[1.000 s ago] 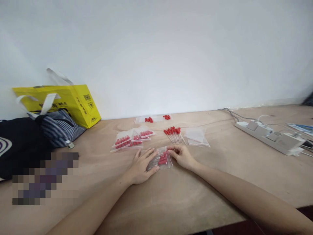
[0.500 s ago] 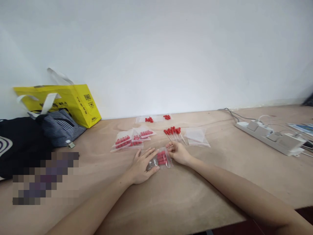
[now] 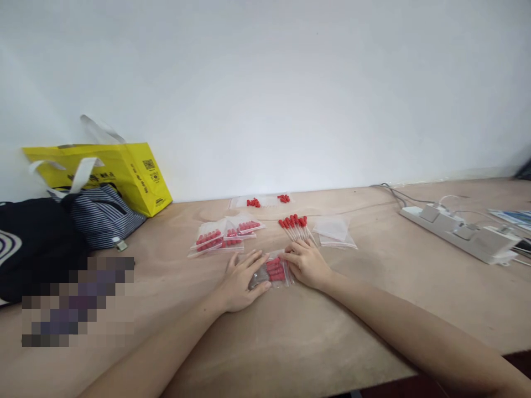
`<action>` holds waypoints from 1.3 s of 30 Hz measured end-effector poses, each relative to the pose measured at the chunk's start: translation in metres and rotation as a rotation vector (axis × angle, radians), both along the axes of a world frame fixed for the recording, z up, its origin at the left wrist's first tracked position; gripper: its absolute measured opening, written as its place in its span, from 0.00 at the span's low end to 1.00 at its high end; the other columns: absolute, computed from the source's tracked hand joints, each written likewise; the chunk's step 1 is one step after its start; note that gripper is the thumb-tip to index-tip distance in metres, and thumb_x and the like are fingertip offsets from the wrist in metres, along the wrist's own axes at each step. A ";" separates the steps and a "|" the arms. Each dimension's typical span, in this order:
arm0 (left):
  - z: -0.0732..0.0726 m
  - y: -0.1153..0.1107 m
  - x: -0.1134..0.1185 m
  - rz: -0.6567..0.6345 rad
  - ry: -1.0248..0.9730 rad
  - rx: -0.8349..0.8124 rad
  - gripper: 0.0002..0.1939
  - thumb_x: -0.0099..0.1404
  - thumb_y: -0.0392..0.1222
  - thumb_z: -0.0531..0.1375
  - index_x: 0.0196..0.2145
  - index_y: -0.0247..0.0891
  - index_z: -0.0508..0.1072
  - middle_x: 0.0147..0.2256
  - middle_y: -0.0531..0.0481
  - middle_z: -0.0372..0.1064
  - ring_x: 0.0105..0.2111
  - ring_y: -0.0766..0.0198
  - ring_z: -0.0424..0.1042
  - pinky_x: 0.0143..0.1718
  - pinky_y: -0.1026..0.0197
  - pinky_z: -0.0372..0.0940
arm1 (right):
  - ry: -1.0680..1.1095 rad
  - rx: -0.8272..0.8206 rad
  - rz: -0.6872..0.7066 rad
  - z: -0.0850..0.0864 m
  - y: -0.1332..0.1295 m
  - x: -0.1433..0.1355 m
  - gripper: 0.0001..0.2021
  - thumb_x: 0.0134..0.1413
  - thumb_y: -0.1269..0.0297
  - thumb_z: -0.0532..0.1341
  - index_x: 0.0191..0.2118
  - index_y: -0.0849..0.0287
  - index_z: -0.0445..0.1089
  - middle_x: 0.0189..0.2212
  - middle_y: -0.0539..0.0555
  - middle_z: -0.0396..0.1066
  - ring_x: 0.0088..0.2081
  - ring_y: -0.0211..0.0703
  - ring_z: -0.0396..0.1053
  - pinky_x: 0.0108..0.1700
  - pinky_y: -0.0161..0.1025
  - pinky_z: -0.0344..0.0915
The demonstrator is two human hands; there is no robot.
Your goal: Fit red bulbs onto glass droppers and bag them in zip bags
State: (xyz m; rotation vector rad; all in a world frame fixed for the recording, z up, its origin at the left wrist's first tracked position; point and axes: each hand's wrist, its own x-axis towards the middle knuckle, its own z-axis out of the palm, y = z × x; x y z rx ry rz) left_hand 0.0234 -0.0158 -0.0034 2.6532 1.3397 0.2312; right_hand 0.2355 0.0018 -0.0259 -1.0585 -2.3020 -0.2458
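Note:
A small clear zip-lock bag (image 3: pixel 276 270) with several red-tipped sticks inside lies flat on the table between my hands. My left hand (image 3: pixel 243 282) is spread over its left end, fingers stretched out and thumb along the near side. At the zip end, the curled fingers of my right hand (image 3: pixel 307 264) press together on the bag's edge; the fingertips are partly hidden. Just beyond my right hand, loose red-tipped sticks (image 3: pixel 294 222) fan out. Filled zip-lock bags (image 3: pixel 207 239) overlap farther back on the left.
Flat unfilled bags (image 3: pixel 334 229) are stacked right of the loose sticks. Small red pieces (image 3: pixel 253 203) rest on clear plastic by the wall. A white power strip (image 3: pixel 456 235) with cables stands right. A yellow bag (image 3: pixel 136 177), a striped pouch (image 3: pixel 103 215) and a black bag (image 3: pixel 45 237) occupy the left.
My right hand has shifted slightly over the bag's zip edge, its fingers now lying flatter and lower. My left hand stays in place.

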 end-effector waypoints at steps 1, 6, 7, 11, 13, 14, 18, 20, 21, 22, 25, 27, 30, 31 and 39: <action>0.000 0.000 0.000 -0.002 0.002 0.000 0.30 0.60 0.55 0.48 0.58 0.44 0.48 0.59 0.45 0.45 0.58 0.54 0.44 0.56 0.40 0.34 | -0.006 0.009 -0.001 0.000 0.001 0.000 0.12 0.50 0.73 0.54 0.38 0.55 0.70 0.31 0.53 0.68 0.35 0.42 0.59 0.36 0.39 0.48; -0.001 0.000 0.000 0.002 0.003 0.007 0.30 0.60 0.55 0.48 0.58 0.43 0.48 0.59 0.45 0.45 0.58 0.55 0.44 0.56 0.41 0.34 | 0.019 -0.055 0.026 -0.001 0.011 -0.002 0.11 0.51 0.73 0.55 0.38 0.56 0.71 0.29 0.52 0.68 0.34 0.41 0.60 0.35 0.38 0.47; -0.001 0.000 0.000 -0.001 0.000 0.009 0.30 0.60 0.55 0.48 0.58 0.43 0.48 0.59 0.45 0.45 0.58 0.55 0.44 0.56 0.41 0.34 | 0.025 -0.083 0.054 -0.001 0.013 -0.001 0.11 0.51 0.73 0.55 0.38 0.55 0.70 0.29 0.52 0.68 0.34 0.40 0.60 0.36 0.38 0.48; -0.001 0.000 -0.001 -0.016 -0.012 0.015 0.30 0.61 0.56 0.47 0.58 0.44 0.47 0.59 0.45 0.45 0.58 0.55 0.44 0.56 0.41 0.34 | 0.072 -0.166 0.124 -0.001 0.014 0.001 0.09 0.52 0.69 0.56 0.39 0.55 0.70 0.28 0.50 0.68 0.34 0.38 0.62 0.37 0.37 0.49; -0.001 0.000 -0.001 -0.012 -0.016 0.013 0.30 0.61 0.56 0.47 0.58 0.44 0.48 0.59 0.45 0.45 0.58 0.55 0.44 0.56 0.41 0.34 | 0.126 -0.135 0.063 -0.002 0.013 -0.002 0.07 0.51 0.70 0.56 0.35 0.56 0.70 0.28 0.50 0.68 0.34 0.39 0.62 0.37 0.37 0.49; -0.001 0.000 -0.001 -0.011 -0.016 0.010 0.30 0.61 0.56 0.47 0.58 0.44 0.48 0.59 0.46 0.45 0.58 0.55 0.44 0.56 0.41 0.34 | 0.149 -0.109 0.031 -0.003 0.013 -0.003 0.06 0.50 0.71 0.57 0.34 0.57 0.70 0.28 0.51 0.68 0.34 0.39 0.63 0.37 0.37 0.48; 0.000 0.000 0.000 -0.007 -0.008 0.009 0.30 0.60 0.55 0.48 0.58 0.44 0.47 0.59 0.46 0.45 0.59 0.55 0.43 0.56 0.40 0.33 | 0.155 -0.075 -0.010 -0.006 0.012 -0.010 0.04 0.49 0.70 0.57 0.30 0.59 0.69 0.27 0.51 0.68 0.33 0.38 0.63 0.37 0.37 0.48; 0.000 -0.001 0.000 -0.002 -0.006 0.012 0.30 0.60 0.55 0.48 0.58 0.45 0.47 0.59 0.46 0.45 0.59 0.56 0.43 0.56 0.40 0.33 | 0.099 -0.089 0.016 -0.005 0.011 -0.011 0.05 0.51 0.70 0.55 0.31 0.59 0.69 0.28 0.51 0.68 0.33 0.38 0.63 0.37 0.37 0.48; 0.000 -0.001 0.000 -0.003 -0.003 0.011 0.30 0.60 0.55 0.48 0.58 0.45 0.47 0.59 0.46 0.44 0.59 0.56 0.43 0.56 0.40 0.33 | 0.056 -0.084 0.040 -0.004 0.010 -0.010 0.07 0.52 0.71 0.54 0.33 0.59 0.69 0.28 0.51 0.68 0.33 0.38 0.63 0.37 0.37 0.48; 0.000 -0.001 -0.001 -0.007 0.001 0.007 0.30 0.60 0.56 0.48 0.58 0.46 0.47 0.59 0.46 0.44 0.59 0.55 0.43 0.56 0.40 0.33 | 0.007 -0.067 0.065 -0.002 0.009 -0.010 0.08 0.52 0.71 0.53 0.35 0.58 0.69 0.29 0.52 0.68 0.34 0.39 0.62 0.37 0.37 0.48; -0.001 0.000 -0.001 -0.021 0.025 -0.005 0.29 0.61 0.56 0.46 0.58 0.46 0.47 0.59 0.47 0.44 0.59 0.55 0.43 0.55 0.39 0.33 | -0.130 0.019 0.127 0.002 0.007 -0.005 0.14 0.52 0.73 0.52 0.42 0.56 0.68 0.33 0.54 0.68 0.35 0.41 0.60 0.39 0.39 0.48; -0.001 0.000 -0.001 -0.025 0.033 -0.009 0.29 0.61 0.57 0.45 0.58 0.46 0.47 0.59 0.47 0.44 0.59 0.55 0.42 0.55 0.40 0.33 | -0.177 0.045 0.131 0.005 0.009 0.002 0.16 0.50 0.74 0.52 0.45 0.55 0.66 0.35 0.55 0.68 0.37 0.42 0.60 0.41 0.41 0.47; -0.001 0.001 -0.001 -0.028 0.028 -0.005 0.29 0.62 0.57 0.44 0.58 0.47 0.45 0.59 0.48 0.43 0.59 0.55 0.42 0.56 0.40 0.33 | -0.098 -0.038 -0.093 0.011 0.022 0.017 0.17 0.49 0.74 0.52 0.44 0.56 0.67 0.39 0.56 0.68 0.41 0.44 0.60 0.44 0.42 0.47; -0.002 0.001 -0.002 -0.030 0.026 -0.002 0.29 0.62 0.57 0.44 0.58 0.47 0.45 0.59 0.48 0.43 0.59 0.56 0.42 0.56 0.40 0.33 | -0.026 -0.109 -0.249 0.012 0.028 0.023 0.15 0.50 0.72 0.51 0.43 0.56 0.67 0.39 0.57 0.68 0.42 0.45 0.60 0.43 0.42 0.48; -0.005 0.001 -0.004 -0.044 -0.001 0.011 0.29 0.62 0.58 0.44 0.58 0.47 0.46 0.59 0.47 0.43 0.59 0.55 0.42 0.56 0.40 0.33 | 0.224 -0.510 -0.790 0.016 0.074 0.043 0.12 0.46 0.65 0.54 0.37 0.60 0.69 0.33 0.61 0.71 0.37 0.50 0.68 0.34 0.39 0.57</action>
